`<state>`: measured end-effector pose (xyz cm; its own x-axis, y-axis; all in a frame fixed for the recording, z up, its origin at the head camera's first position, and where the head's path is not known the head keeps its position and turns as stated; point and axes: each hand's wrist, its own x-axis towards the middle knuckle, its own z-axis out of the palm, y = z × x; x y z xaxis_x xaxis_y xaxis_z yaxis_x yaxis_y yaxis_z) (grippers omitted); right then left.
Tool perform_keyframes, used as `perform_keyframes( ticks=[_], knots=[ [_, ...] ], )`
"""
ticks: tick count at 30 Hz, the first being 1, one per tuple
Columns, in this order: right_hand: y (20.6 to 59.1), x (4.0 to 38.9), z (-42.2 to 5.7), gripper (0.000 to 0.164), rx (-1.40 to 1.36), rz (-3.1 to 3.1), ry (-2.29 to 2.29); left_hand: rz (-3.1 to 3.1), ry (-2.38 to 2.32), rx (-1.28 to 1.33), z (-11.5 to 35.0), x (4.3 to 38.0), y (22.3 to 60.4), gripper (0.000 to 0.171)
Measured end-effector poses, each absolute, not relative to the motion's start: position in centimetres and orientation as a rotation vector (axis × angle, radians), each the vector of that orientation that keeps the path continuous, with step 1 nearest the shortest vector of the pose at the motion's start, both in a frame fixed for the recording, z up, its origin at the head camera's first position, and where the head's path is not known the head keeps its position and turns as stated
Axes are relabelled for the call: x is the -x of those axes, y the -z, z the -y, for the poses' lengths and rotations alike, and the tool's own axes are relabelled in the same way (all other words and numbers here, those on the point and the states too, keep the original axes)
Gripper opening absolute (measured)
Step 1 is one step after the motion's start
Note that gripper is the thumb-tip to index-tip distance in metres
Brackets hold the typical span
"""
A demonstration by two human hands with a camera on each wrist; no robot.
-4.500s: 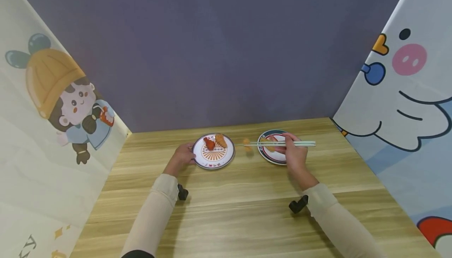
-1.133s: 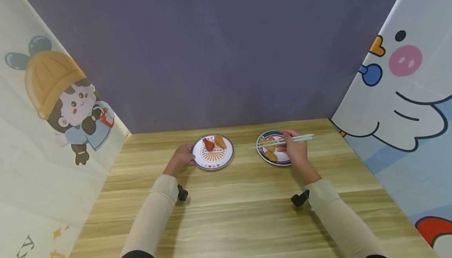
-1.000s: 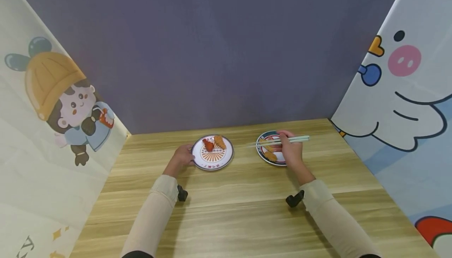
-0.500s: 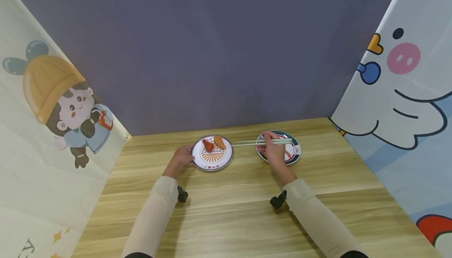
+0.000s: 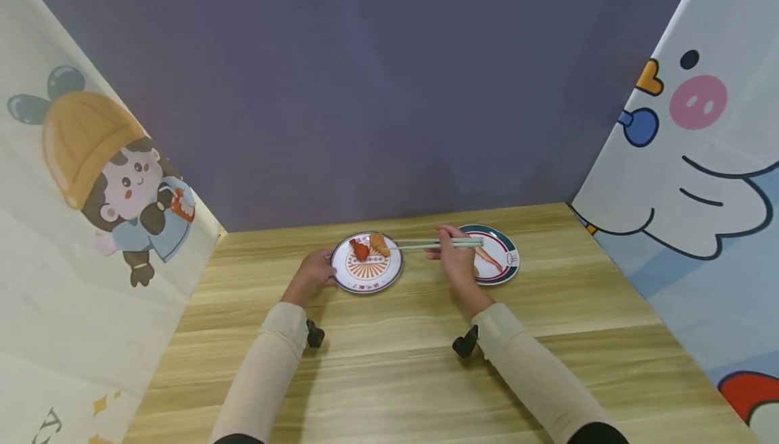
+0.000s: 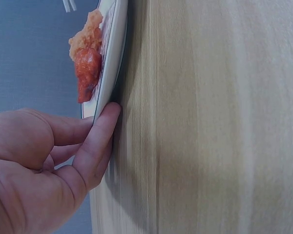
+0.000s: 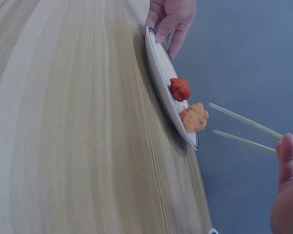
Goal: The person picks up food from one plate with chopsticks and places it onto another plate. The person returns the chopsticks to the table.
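Note:
My left hand [image 5: 316,267] pinches the left rim of a white plate [image 5: 366,283], thumb above and fingers beneath in the left wrist view. On that plate lie a red glazed chicken piece [image 6: 88,70] and a golden fried chicken piece [image 7: 194,117]. A pair of pale green chopsticks [image 5: 420,244] is held in my right hand [image 5: 456,261], pointing left. Their tips are parted close to the fried piece, with a gap visible in the right wrist view. Behind my right hand, a second plate [image 5: 510,272] with a dark green rim is partly hidden.
An elongated orange shape [image 5: 489,259] shows on the second plate; whether it is food or print I cannot tell. Both plates sit on a wood-grain table [image 5: 389,363], near a dark back wall [image 5: 389,92]. Cartoon-printed panels [image 5: 688,194] stand at both sides.
Between 4.5 and 1.1 seconds ago, an orange piece at the chopstick tips came to the right plate. Since then my right hand has moved the chopsticks left. My left hand has stayed put.

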<state>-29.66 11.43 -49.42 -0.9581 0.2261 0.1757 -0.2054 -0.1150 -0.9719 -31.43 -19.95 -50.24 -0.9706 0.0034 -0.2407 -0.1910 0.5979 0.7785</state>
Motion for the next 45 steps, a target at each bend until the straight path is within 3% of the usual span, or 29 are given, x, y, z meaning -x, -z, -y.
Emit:
perform_keyframes(
  ticks=[17, 45],
  knots=[
    [50.0, 30.0, -8.3, 0.027, 0.035, 1.918, -2.072, -2.588, -1.348, 0.15, 19.9, 31.3, 50.0, 0.066],
    [51.0, 30.6, -7.8, 0.029, 0.228, 1.874, -2.03, -2.597, -1.341, 0.162, 19.8, 31.6, 50.4, 0.066]
  ],
)
